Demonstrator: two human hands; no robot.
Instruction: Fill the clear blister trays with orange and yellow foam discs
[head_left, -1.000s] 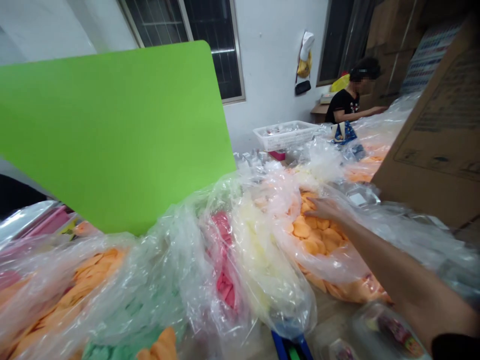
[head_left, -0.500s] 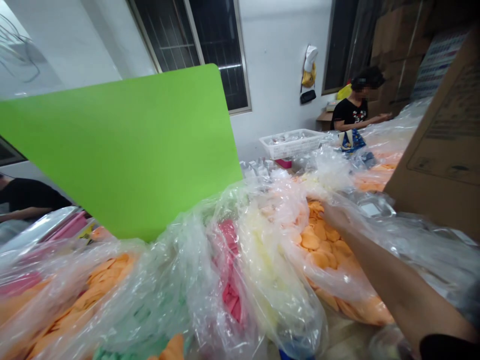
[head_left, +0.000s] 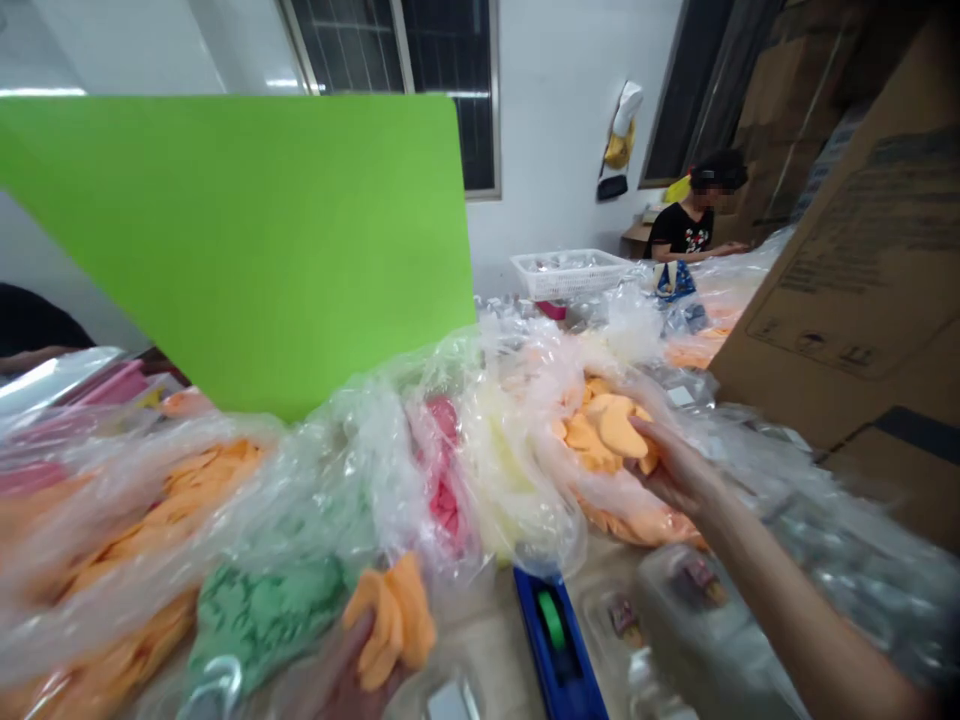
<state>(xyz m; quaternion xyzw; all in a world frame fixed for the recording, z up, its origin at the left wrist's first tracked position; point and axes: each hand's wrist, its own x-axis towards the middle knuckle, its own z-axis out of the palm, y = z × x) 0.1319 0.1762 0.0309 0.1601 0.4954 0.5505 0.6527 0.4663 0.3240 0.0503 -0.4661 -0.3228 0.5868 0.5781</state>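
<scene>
The right hand (head_left: 675,468) lies open against orange pieces (head_left: 604,430) in a clear plastic bag (head_left: 517,500); the left hand (head_left: 330,672), blurred, closes on an orange clump (head_left: 390,615) at the table's (head_left: 480,640) near edge; a blue tape dispenser (head_left: 559,640) lies between them; a green board (head_left: 225,240) rises behind the bags; a co-worker (head_left: 694,220) sits at the far end.

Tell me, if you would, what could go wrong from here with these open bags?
The orange pieces loosely held in the left hand could drop onto the blue tape dispenser. The right hand, reaching into the clear plastic bag of more orange pieces, might tear it and spill them.
</scene>
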